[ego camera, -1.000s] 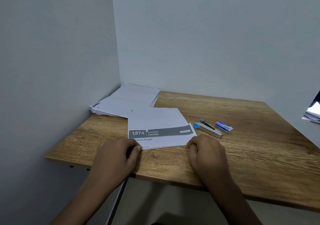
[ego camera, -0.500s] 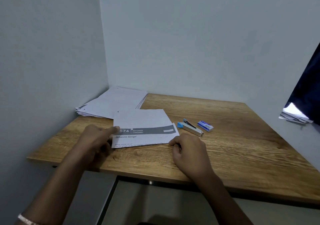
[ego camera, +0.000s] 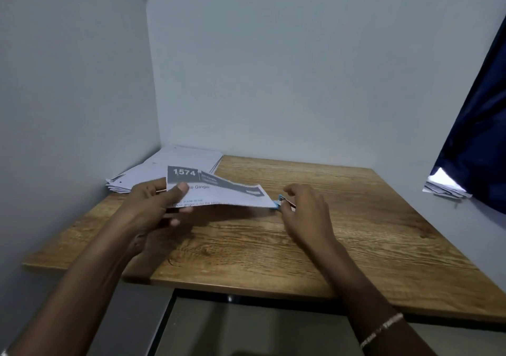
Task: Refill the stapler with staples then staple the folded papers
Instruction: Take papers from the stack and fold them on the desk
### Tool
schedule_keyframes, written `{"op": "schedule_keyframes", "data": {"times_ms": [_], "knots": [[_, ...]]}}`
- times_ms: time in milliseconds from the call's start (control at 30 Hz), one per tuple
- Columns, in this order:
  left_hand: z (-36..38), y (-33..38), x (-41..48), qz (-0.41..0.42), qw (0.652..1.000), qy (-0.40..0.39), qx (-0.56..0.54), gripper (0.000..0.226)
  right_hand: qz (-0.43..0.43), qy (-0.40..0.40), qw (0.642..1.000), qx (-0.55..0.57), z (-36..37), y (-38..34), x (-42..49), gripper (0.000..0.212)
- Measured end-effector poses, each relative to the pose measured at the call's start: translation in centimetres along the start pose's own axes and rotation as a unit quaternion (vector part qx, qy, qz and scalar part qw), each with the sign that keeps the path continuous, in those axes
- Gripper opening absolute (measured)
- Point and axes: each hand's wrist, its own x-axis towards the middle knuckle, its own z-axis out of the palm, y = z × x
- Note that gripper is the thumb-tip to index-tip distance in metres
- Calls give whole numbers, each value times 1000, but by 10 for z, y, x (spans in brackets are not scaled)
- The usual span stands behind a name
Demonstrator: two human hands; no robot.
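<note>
My left hand point(ego camera: 153, 205) pinches the left end of the folded paper point(ego camera: 227, 194), a white sheet with a dark printed band, and holds it tilted just above the wooden table point(ego camera: 356, 232). My right hand point(ego camera: 306, 213) lies over the stapler point(ego camera: 278, 202), thumb on the near side and fingers curled over the far side. Only the stapler's blue tip and a bit of its metal body show at the paper's right corner. The staple box is hidden behind my right hand.
A stack of white papers point(ego camera: 186, 161) lies in the back left corner against the walls. At the right, a dark blue curtain point(ego camera: 482, 136) hangs over a ledge with more papers point(ego camera: 443, 186). Walls close the table's left and back sides.
My left hand has lifted the folded paper off the table. My right hand left the paper's edge and moved right and forward onto the stapler. The camera view has shifted right.
</note>
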Motion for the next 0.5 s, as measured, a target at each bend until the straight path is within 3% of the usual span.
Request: {"op": "schedule_keyframes", "data": {"times_ms": [100,267,333,400,433,500], "knots": [[11,12,9,74,995,13,-72,13,20,-112,988,-103,10,9,21,21],[35,17,41,124,982,4,-139,18,32,-81,988,-128,22,12,27,15],[45,17,58,118,980,-2,-158,20,55,-30,998,-32,22,16,29,17],[56,16,74,84,981,-14,-172,18,87,5,984,154,16,16,31,26],[62,15,82,60,983,-19,-175,17,116,-11,955,272,13,13,33,29],[75,9,97,2,983,-25,-181,13,170,-94,856,480,10,2,35,30]]}}
